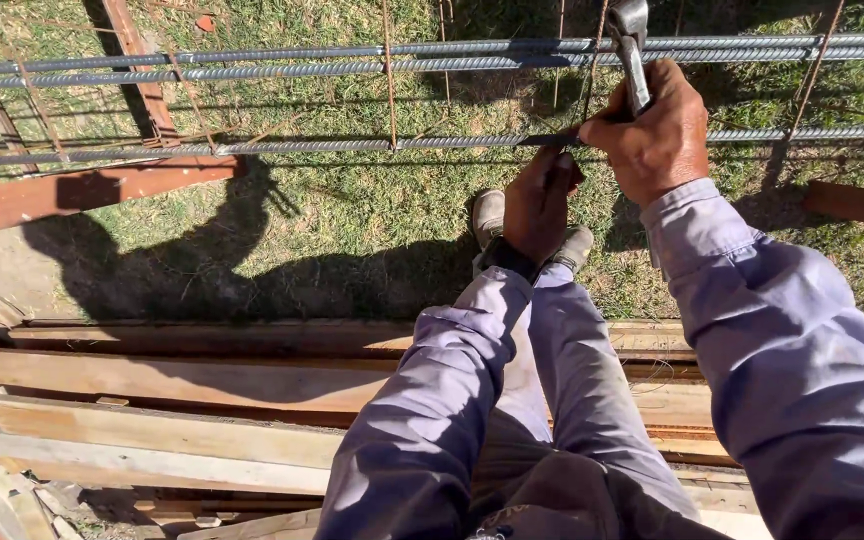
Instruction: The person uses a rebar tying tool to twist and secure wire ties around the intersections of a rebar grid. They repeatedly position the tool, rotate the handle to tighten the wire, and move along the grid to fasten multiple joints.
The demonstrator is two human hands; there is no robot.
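Above the grass, right hand (658, 132) clenched around grey steel pincers (632, 50) at the crossing of ribbed grey steel bar (282, 146) and thin rusty stirrup wire (389, 90) — left hand (539, 205) pinching the joint underneath, apparently steadying it

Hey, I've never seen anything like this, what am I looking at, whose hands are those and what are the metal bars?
This is one picture from a camera worn on a person's head, looking down at their own arms, legs and shoes. Long ribbed steel bars run across, above grass, with thin rusty wire loops around them. The right hand grips a metal tool up at the bars. The left hand reaches to a lower bar beside it. Wooden planks lie stacked on the ground below.
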